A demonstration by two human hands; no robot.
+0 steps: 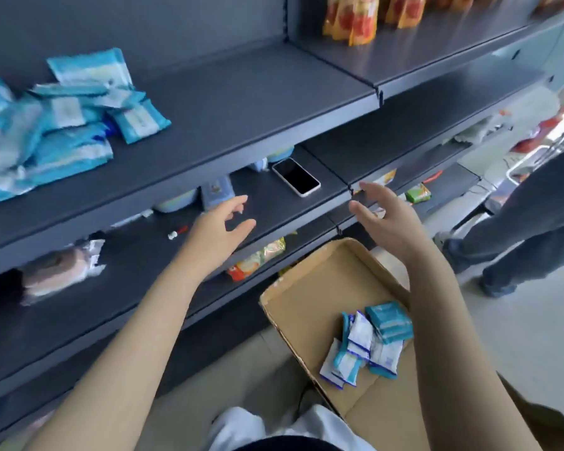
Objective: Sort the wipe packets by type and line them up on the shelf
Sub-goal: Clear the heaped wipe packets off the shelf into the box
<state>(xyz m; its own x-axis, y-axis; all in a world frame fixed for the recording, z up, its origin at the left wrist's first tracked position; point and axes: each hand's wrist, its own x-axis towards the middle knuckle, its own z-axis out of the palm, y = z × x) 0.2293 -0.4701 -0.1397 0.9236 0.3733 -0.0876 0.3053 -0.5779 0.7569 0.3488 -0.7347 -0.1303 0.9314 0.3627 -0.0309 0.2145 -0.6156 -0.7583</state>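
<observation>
Both forearms reach out, left hand (220, 222) and right hand (383, 213) with grip apart, empty. Some wipe packets (368, 343) lie in the cardboard box (306, 288); others sit in a loose heap (56, 125) on the shelf (241, 102). Risk: adding more could mix types or push packets off the edge; the phone (295, 176) below could get knocked.

Bright, even daylight from the right, soft shadows under the shelves (241, 102), edges smeared and bowed.
</observation>
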